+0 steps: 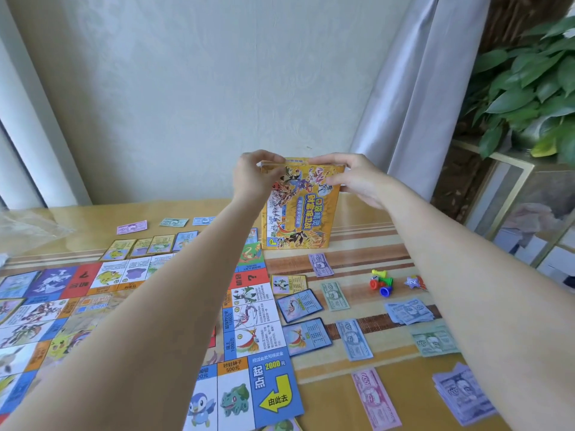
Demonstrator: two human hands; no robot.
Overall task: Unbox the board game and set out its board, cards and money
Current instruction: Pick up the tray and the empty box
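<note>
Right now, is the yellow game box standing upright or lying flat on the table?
Upright. The yellow game box stands on its lower end on the table, both hands at its top edge.

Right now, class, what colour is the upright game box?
Yellow game box, head view.

Bare table [357,213] lies open right of the upright box [298,213]; nearer, scattered banknotes [353,339], cards [306,335] and pawns [381,283] crowd the right side, the board [249,321] fills the left.
</note>
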